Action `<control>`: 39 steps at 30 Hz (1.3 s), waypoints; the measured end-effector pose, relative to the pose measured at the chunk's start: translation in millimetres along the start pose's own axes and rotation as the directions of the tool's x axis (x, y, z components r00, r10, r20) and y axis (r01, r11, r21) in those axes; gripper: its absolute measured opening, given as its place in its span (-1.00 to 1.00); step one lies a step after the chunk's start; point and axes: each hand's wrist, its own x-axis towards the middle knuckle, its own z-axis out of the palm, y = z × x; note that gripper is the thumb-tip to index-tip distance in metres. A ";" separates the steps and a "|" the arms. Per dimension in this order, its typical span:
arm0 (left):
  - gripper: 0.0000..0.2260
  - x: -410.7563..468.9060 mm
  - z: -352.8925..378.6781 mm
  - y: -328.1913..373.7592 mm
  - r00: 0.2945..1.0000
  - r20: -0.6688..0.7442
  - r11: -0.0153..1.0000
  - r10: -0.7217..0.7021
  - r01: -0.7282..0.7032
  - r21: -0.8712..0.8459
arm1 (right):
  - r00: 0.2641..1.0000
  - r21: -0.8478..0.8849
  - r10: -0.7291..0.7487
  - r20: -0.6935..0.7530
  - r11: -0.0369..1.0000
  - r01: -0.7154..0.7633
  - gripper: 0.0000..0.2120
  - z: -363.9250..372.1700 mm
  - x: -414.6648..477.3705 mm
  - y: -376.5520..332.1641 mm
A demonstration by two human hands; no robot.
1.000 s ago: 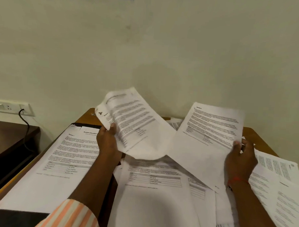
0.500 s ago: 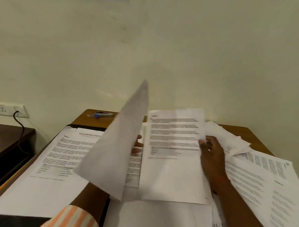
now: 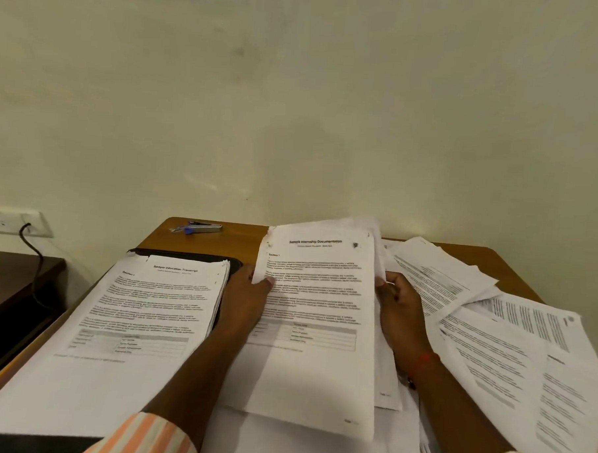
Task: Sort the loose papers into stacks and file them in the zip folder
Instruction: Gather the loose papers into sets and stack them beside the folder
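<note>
Left hand (image 3: 248,303) has come down and now pinches the left edge of the white printed internship page (image 3: 313,333); right hand (image 3: 400,309) grips its right edge, probably with more sheets behind. Page sits mid-table, between white transcript stack (image 3: 143,315) on black zip folder (image 3: 200,256) and scattered loose white papers (image 3: 491,341).

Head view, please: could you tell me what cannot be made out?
Head view:
Zip folder: transcript stack mostly covers it; open or zipped unclear.
Held sheet: body text blurred.
Loose papers on the right: cut off by frame edge.
Small object at far table edge: too small to identify.
</note>
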 end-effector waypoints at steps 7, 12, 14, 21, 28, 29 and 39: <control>-0.81 -4.2 -2.4 6.2 0.997 0.040 0.958 -0.065 0.074 -0.278 | 0.983 0.152 0.115 0.144 0.979 -0.137 -0.74 0.2 0.1 -0.9; -0.83 -2.4 -8.1 11.8 0.964 0.252 0.954 -0.089 0.155 -0.255 | 0.992 -0.041 0.036 0.123 0.999 -0.031 -0.82 -1.7 3.7 3.0; -0.85 -1.6 -7.2 13.7 0.968 0.246 0.963 -0.054 0.116 -0.244 | 0.991 -0.036 0.036 0.127 0.999 -0.031 -0.81 -2.4 4.6 2.9; -0.76 1.8 -0.4 7.5 0.992 0.124 0.987 0.029 -0.009 -0.158 | 0.978 -0.527 -0.093 -0.186 0.850 -0.019 -0.80 -19.2 12.6 5.1; -0.76 5.4 1.4 0.5 0.996 0.089 0.997 0.026 -0.019 -0.076 | 0.955 -0.859 -0.029 -0.295 0.446 -0.252 -0.62 -62.4 31.4 17.5; -0.75 6.1 1.5 -1.3 0.996 0.086 0.997 0.022 -0.016 -0.070 | 0.973 -0.875 -0.017 -0.232 0.440 -0.201 -0.62 -58.6 33.6 17.6; -0.77 13.5 4.9 -5.6 0.993 0.113 0.998 -0.041 0.047 -0.051 | 0.979 -0.912 0.203 0.008 0.403 -0.076 -0.52 -30.0 38.3 23.9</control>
